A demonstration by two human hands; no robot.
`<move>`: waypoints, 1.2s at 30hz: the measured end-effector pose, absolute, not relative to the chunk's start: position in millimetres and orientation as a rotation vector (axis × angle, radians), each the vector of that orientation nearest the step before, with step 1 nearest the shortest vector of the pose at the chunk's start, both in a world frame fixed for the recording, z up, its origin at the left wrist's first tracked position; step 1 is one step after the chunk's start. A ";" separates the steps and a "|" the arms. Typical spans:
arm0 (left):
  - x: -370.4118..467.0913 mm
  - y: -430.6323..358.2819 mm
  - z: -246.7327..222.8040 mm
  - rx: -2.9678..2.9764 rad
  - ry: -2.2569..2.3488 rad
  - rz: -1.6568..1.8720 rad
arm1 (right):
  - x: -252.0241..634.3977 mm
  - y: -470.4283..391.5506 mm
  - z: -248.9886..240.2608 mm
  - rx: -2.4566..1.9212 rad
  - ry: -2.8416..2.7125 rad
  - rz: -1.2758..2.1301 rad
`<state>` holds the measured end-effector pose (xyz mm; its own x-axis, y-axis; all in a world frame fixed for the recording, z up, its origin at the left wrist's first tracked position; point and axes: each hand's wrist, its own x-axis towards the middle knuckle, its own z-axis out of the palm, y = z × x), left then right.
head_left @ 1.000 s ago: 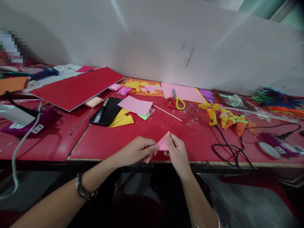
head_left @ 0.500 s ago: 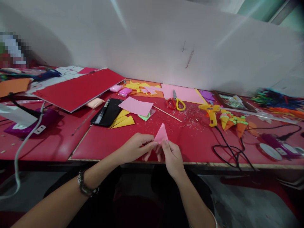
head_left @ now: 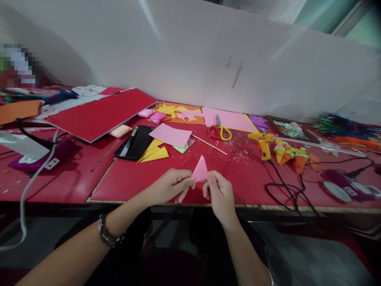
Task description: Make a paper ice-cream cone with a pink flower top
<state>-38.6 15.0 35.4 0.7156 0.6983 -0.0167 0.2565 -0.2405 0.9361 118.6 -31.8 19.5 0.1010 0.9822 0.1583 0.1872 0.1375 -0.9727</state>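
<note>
A small pink paper (head_left: 200, 170), folded into a pointed triangle or cone shape, is held above the front of the red table. My left hand (head_left: 171, 185) pinches its lower left corner between thumb and fingers. At the opposite edge, the thumb and bent forefinger of my right hand (head_left: 220, 195) close on the paper's lower right side. The tip of the paper points up and away from me. Just beyond it lie a flat pink sheet (head_left: 171, 134), yellow paper wedges (head_left: 154, 154) and a thin wooden stick (head_left: 210, 144).
Red-and-yellow scissors (head_left: 219, 131) lie behind the stick. To the right are a yellow glue gun (head_left: 263, 143) with a black cord and several small paper cones (head_left: 293, 155). A black phone-like case (head_left: 136, 142) and a red board (head_left: 101, 113) are at left.
My right hand has shifted a little to the right, its fingers moving from the paper's front to its right edge. The paper has tilted slightly, while my left hand keeps its grip.
</note>
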 end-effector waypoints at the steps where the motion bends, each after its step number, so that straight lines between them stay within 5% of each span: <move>1: -38.4 15.6 34.9 1.813 0.740 0.497 | 119.3 -30.7 18.9 -1.271 -1.319 0.949; 17: -33.6 22.0 20.3 1.698 0.754 0.636 | 121.6 -2.8 27.7 -1.363 -1.553 0.960; 29: -37.2 22.5 14.8 1.816 0.842 0.601 | 164.9 103.2 32.1 -2.105 -1.763 0.156; 36: -37.6 25.9 10.8 1.830 0.846 0.605 | 108.7 107.0 41.8 -1.658 -2.515 -0.423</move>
<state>-37.6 25.9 10.8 0.6317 0.7746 0.0315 0.2796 -0.2656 0.9226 108.7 107.0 41.8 -0.4025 0.8852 0.2331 0.9128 0.3689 0.1753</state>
